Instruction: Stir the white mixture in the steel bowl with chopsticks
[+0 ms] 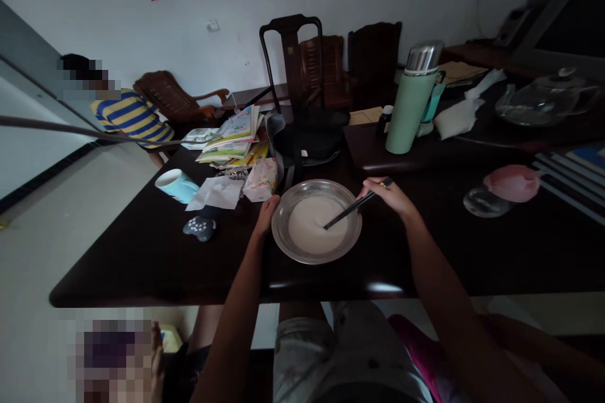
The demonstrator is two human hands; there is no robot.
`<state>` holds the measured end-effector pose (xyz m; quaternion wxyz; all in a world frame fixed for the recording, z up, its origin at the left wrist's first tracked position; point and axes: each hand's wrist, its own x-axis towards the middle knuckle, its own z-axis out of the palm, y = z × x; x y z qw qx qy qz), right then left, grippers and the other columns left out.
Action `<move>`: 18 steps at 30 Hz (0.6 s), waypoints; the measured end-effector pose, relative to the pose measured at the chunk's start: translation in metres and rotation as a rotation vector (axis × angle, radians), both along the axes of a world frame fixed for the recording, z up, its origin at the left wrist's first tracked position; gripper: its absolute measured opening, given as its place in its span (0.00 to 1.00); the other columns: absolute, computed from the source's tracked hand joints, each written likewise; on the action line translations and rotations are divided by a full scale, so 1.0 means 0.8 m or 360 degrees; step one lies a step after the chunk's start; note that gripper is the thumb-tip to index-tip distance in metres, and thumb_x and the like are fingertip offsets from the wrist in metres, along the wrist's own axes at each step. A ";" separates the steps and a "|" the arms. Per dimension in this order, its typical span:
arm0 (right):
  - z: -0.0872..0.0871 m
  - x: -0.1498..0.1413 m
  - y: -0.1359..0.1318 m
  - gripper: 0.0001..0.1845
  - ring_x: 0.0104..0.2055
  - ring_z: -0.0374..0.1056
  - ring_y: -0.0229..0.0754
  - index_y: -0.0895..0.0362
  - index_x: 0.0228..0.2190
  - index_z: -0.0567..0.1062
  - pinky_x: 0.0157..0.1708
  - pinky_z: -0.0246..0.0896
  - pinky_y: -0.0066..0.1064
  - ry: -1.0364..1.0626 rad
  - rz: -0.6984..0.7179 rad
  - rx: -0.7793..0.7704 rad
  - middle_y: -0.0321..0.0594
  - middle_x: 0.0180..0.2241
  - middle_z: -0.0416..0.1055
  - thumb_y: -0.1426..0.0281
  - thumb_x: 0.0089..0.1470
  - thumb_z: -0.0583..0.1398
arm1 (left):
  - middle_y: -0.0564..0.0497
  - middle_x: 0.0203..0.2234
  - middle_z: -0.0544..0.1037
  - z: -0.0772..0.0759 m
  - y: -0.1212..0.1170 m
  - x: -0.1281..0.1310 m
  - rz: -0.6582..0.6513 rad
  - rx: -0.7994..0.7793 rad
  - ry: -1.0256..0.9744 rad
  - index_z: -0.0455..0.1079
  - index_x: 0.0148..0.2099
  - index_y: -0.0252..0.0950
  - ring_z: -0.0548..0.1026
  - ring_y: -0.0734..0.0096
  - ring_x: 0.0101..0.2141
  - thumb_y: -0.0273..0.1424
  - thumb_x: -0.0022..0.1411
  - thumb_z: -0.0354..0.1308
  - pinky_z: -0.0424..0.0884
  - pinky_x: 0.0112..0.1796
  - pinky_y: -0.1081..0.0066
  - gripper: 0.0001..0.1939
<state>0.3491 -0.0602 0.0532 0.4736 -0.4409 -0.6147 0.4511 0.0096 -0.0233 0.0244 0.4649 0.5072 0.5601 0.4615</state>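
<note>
A round metal bowl (280,236) stands at the table's front edge, directly before me. Pale, creamy liquid (312,227) fills its lower part. My left hand (268,213) grips the bowl's left rim, its fingers partly hidden along the outer side. In my right hand (384,195), above the right rim, is a pair of dark chopsticks (355,204). They slant down to the left, and their tips dip into the liquid near the middle. Just beyond the bowl's left side lies a floral tissue pack (261,179).
Left of the bowl are a grey game controller (199,228), a light-blue cup (177,185), paper (215,193) and stacked books (236,138). A green thermos (412,107) and glass teapot (539,101) stand at right. One person (132,116) is at far left, another at lower left.
</note>
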 end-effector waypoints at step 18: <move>0.008 -0.010 -0.004 0.23 0.33 0.71 0.43 0.53 0.27 0.80 0.29 0.59 0.32 -0.0217 0.0102 0.0120 0.40 0.33 0.81 0.48 0.57 0.57 | 0.90 0.58 0.60 -0.032 -0.339 -0.246 0.0200 0.0823 0.0901 0.66 0.52 0.72 0.40 0.86 0.68 0.40 0.59 0.59 0.32 0.67 0.71 0.21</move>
